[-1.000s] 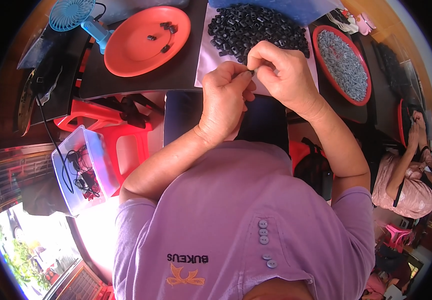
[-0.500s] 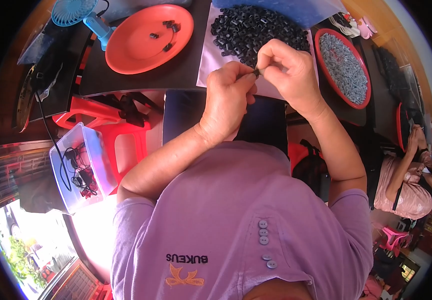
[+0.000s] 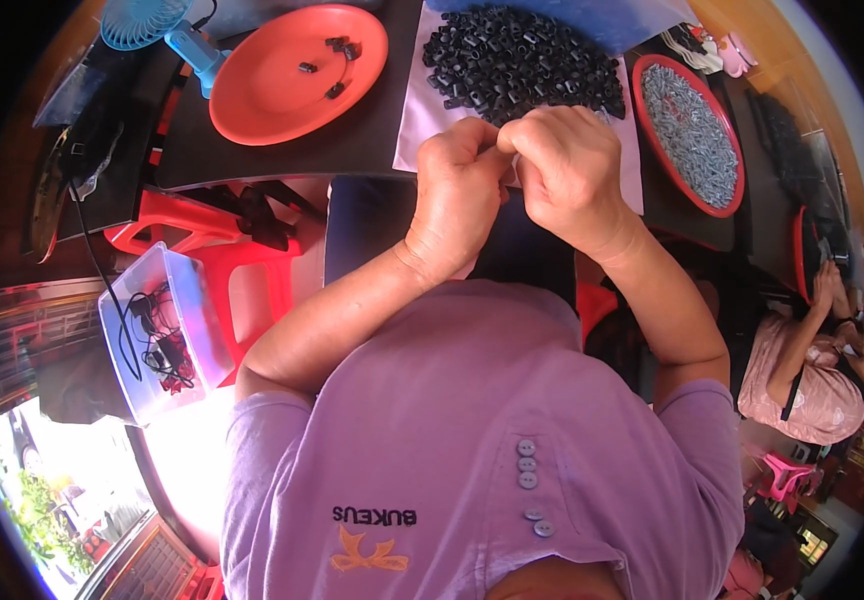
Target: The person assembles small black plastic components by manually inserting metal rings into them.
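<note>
From my remote seat, I have the left hand (image 3: 457, 190) and the right hand (image 3: 572, 175) meeting above the near edge of a pale sheet (image 3: 410, 142) on the dark tabletop (image 3: 182, 150). Each grip has its fingers curled in, fingertips touching the other's; I cannot tell whether anything is pinched there, since the knuckles block my view. Just beyond lies the heap of black pieces (image 3: 522, 60). A red basin (image 3: 738, 185) of small grey pieces (image 3: 692, 135) sits to the right, and an orange-red dish (image 3: 262, 90) with a few black parts (image 3: 307, 68) to the left. I judge the step in hand to be close two-handed fingertip work; the next move calls for light, steady finger pressure and a clearer sightline.
</note>
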A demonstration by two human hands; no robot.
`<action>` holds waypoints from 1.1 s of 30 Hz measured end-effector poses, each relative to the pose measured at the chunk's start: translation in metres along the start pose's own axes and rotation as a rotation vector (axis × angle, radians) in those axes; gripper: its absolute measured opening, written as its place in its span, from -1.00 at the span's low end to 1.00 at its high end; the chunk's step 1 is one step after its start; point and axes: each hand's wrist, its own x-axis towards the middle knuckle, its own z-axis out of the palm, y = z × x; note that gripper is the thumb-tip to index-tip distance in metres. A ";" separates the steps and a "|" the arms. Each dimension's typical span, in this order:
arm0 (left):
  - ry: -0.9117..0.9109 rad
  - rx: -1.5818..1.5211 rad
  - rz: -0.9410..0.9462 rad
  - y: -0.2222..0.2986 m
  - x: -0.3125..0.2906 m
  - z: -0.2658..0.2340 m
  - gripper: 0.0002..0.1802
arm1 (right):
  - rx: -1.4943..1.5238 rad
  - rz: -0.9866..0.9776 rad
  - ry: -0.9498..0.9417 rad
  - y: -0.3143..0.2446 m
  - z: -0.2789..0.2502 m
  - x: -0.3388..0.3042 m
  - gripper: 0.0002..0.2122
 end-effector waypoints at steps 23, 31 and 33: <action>0.064 -0.200 0.005 -0.007 -0.006 0.002 -0.84 | -0.201 0.020 0.062 -0.029 0.005 -0.005 -0.74; 0.123 -0.330 -0.086 0.005 0.007 0.005 -0.83 | -0.195 0.034 0.149 -0.017 0.018 -0.002 -0.66; 0.129 -0.314 -0.091 0.009 0.006 0.005 -0.85 | -0.169 0.054 0.163 -0.019 0.019 -0.002 -0.66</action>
